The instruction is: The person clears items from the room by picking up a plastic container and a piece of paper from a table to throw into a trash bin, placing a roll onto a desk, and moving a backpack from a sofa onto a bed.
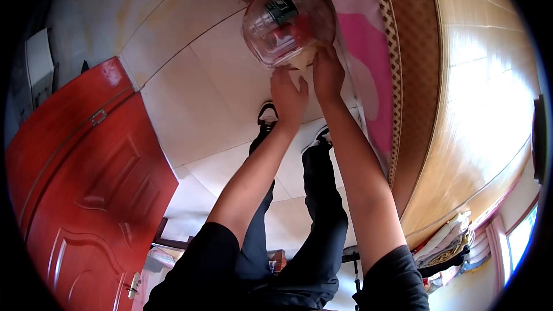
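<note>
A clear, rounded plastic container [255, 41] stands on the floor at the top middle. Through its wall show red items and a piece with a dark green label [281, 9]. My right hand [329, 73] is at the container's near edge, fingers curled around a pale yellowish piece [303, 59] whose kind I cannot make out. Just to its left, my left hand [289, 95] reaches to the rim, thumb apart from the fingers. Its fingertips are partly hidden, and no held thing shows in it.
A red panelled door [109, 178] stands at the left. Along the right runs a bed-like piece with pink fabric [360, 40] and a shiny wooden panel [472, 92]. Folded cloth [446, 247] is piled at lower right. My shoes [268, 114] are on the tiled floor [201, 103].
</note>
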{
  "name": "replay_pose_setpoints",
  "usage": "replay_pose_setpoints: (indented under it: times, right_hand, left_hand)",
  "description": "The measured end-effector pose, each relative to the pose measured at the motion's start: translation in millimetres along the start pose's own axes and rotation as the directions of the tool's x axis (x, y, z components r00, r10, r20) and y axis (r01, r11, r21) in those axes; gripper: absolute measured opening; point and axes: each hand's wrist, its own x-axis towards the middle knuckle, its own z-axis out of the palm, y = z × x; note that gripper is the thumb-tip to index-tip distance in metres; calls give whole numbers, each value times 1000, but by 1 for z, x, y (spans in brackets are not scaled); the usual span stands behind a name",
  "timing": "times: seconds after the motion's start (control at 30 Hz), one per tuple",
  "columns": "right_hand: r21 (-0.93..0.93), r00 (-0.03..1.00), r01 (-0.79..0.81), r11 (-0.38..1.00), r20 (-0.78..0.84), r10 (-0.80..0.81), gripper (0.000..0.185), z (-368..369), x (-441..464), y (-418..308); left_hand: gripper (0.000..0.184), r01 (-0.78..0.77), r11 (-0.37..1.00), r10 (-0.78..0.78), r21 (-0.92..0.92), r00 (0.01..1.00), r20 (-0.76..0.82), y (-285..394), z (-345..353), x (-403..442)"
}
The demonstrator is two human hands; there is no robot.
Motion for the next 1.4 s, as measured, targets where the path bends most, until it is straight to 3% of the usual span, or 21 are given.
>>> replay_pose_setpoints:
  times: [0.17,0.27,0.33,0.37,0.43,0.57,0.63,0.7,0.77,0.8,0.87,0.9,0.93,0.97,1.0,1.07,1.1,1.17,1.27,1.37,1.4]
  right_hand:
    - [-62,1000,-8,998,6,9,26,3,15,-2]
    - [287,998,-54,956,27,49,27,1,15,2]
    - [-285,961,272,919,39,-273,29,4,3,11]
    - [-287,961,274,918,37,-275,29,6,-2,16]
    - [-482,937,349,804,187,-294,34,8,-10,21]
    - [-416,945,328,848,148,-293,36,16,-11,23]
    - [-323,955,294,900,136,-263,38,3,-19,11]
    - [-346,956,292,892,145,-256,40,-22,-44,-11]
    - [-369,951,294,881,209,-230,44,-52,-86,-34]
    - [-370,943,304,878,250,-221,46,-65,-113,-42]
    - [-329,941,229,916,317,-121,41,-88,-185,-58]
    - [-339,789,80,937,597,149,34,-116,-203,-84]
    - [-361,640,90,928,735,224,27,-148,-226,-109]
    - [-302,628,147,942,764,147,23,-155,-264,-109]
    - [-329,557,183,926,811,179,21,-178,-287,-129]
    - [-172,420,325,930,907,21,21,-221,-324,-142]
    - [-175,455,473,863,888,-69,22,-215,-349,-124]
    - [-66,539,383,921,826,-165,27,-269,-393,-148]
    - [266,453,541,797,706,-544,21,-310,-427,-132]
    - [312,245,487,816,848,-470,21,-341,-462,-113]
    - [263,306,334,905,878,-368,22,-355,-472,-121]
  left_hand:
    - [39,-282,955,273,90,957,97,8,9,14]
    - [39,-386,898,356,211,919,167,-16,32,32]
    - [39,-373,901,327,221,920,217,-27,43,37]
    - [39,-374,901,329,219,920,213,-32,46,37]
    - [42,-356,895,219,270,875,431,-43,53,36]
    - [43,-379,868,223,321,875,430,-45,57,36]
    - [44,-396,893,318,217,892,321,-33,34,33]
    - [43,-409,867,320,284,895,311,-6,-2,18]
    - [38,-314,917,216,246,909,356,-4,-33,-43]
    - [25,-116,976,10,182,867,498,22,-70,-59]
    - [17,-61,959,-89,278,863,496,22,-107,-125]
    - [20,-16,971,-101,240,879,467,24,-129,-157]
    - [25,18,971,-123,239,893,433,46,-167,-186]
    - [27,131,968,-214,214,875,433,56,-195,-220]
    - [26,116,984,-165,133,875,456,54,-215,-252]
    - [22,142,967,-228,209,850,475,85,-259,-305]
    - [21,137,968,-221,212,866,448,82,-261,-338]
    - [20,229,967,-256,113,863,436,92,-290,-400]
    - [24,184,983,-163,-14,900,405,110,-304,-447]
    - [31,291,921,-238,-260,947,217,143,-316,-506]
    - [33,193,933,-159,-303,978,135,142,-316,-522]
